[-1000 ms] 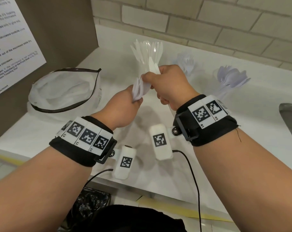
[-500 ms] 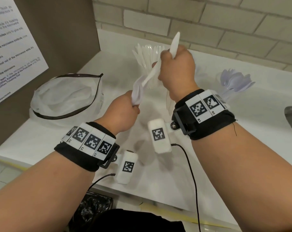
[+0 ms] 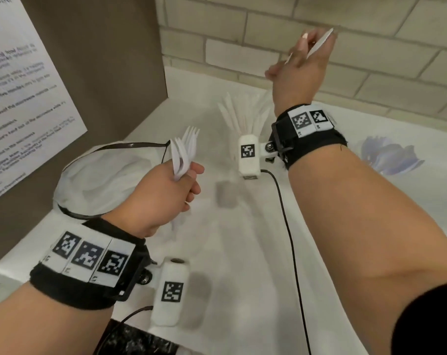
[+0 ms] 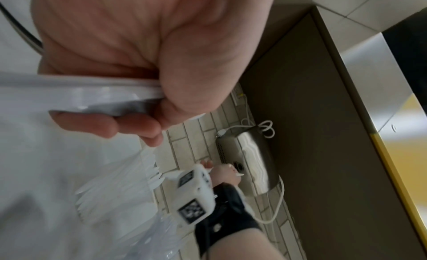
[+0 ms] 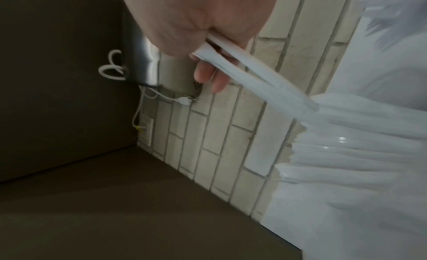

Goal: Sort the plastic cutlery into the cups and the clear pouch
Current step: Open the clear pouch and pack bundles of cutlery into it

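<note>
My left hand [image 3: 189, 180] grips a bundle of white plastic forks [image 3: 185, 152] by their handles, tines up, just right of the clear pouch [image 3: 102, 175] with its black rim. In the left wrist view the fork handles [image 4: 92, 98] lie across my curled fingers. My right hand [image 3: 304, 47] is raised high before the brick wall and pinches a flat, pointed white knife [image 3: 320, 42], seen also as a white strip, the knife [image 5: 254, 72]. Below that wrist stands a cup of white knives [image 3: 242, 116]. A cup of spoons [image 3: 388, 155] stands further right.
The white counter [image 3: 242, 252] ends at a brown side panel carrying a paper notice [image 3: 20, 98] on the left and a brick wall [image 3: 242, 47] behind. A steel wall unit [image 4: 249, 154] with a white cable hangs above. A black bag [image 3: 140, 339] sits below the front edge.
My right hand has drawn one white piece out of the bundle and lifted it up and to the right. My left hand keeps the forks and has turned them towards the pouch.
</note>
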